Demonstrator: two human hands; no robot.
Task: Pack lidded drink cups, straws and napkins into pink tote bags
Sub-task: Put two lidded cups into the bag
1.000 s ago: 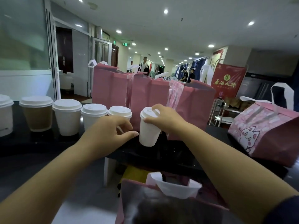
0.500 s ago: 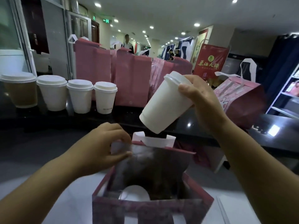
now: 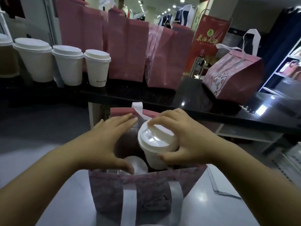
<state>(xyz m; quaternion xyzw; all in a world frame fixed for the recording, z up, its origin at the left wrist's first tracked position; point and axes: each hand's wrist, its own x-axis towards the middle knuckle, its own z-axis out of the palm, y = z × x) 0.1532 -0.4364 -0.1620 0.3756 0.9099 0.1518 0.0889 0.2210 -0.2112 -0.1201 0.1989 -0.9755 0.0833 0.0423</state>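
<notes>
Gripping the white lidded paper cup (image 3: 157,145) just under its rim, the right hand (image 3: 187,139) has fingers curled over the lid's far edge and the thumb pressed on the near wall. The cup stands close to upright, long axis vertical, lid up and tipped slightly towards the camera. Its base is down inside the mouth of the pink fabric tote bag with white strap handles (image 3: 130,193), on the right side of the opening.

The left hand (image 3: 105,141) lies flat across the left side of that mouth, holding nothing, fingers straight and reaching the far rim, thumb spread wide. By that thumb a second white lid (image 3: 138,163) shows: another cup already sits in the bag, so that is two cups here.

Half a second ago this cup hung high above the bag, steeply tilted with its lid up and to the right, and the left hand was pinching the rim. Now the cup is lowered in and righted, and the left fingers have flattened.

Out on the black counter (image 3: 146,95) stand four more lidded cups (image 3: 97,67) in a row, the leftmost cut off by the edge. Behind them are three tall pink bags (image 3: 127,49), and off to the right is one cat-printed pink tote (image 3: 232,74).
</notes>
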